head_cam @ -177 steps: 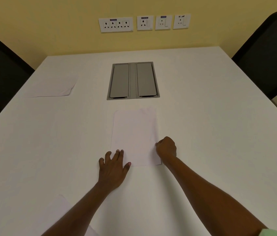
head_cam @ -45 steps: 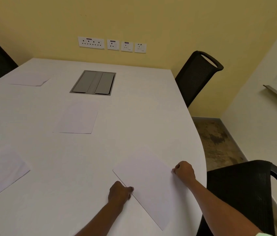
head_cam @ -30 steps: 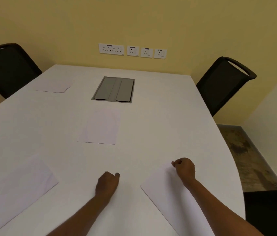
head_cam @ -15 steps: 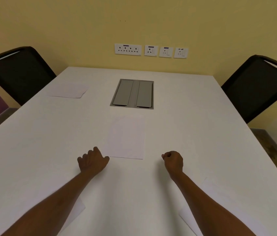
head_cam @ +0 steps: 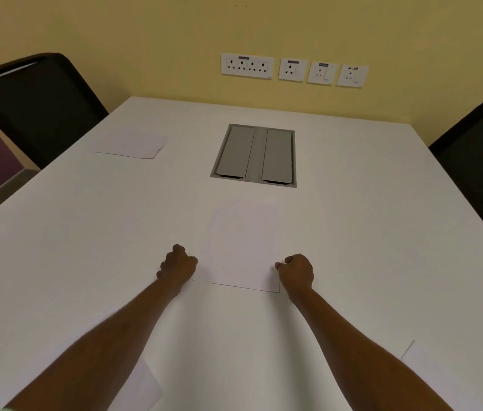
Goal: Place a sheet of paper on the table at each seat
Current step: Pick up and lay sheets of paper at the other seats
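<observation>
paper stack flanked by two closed hands at mid-bench

the paper stack (head_cam: 244,247) is judged light, thin and limp, best pinched at its near corners. it lies flat mid-bench, just short of the grey hatch (head_cam: 254,155). the left hand (head_cam: 178,266) is curled shut beside its near left corner, apparently gripping nothing; the right hand (head_cam: 296,272) is closed at the near right corner, whether pinching the edge cannot be told.
</observation>
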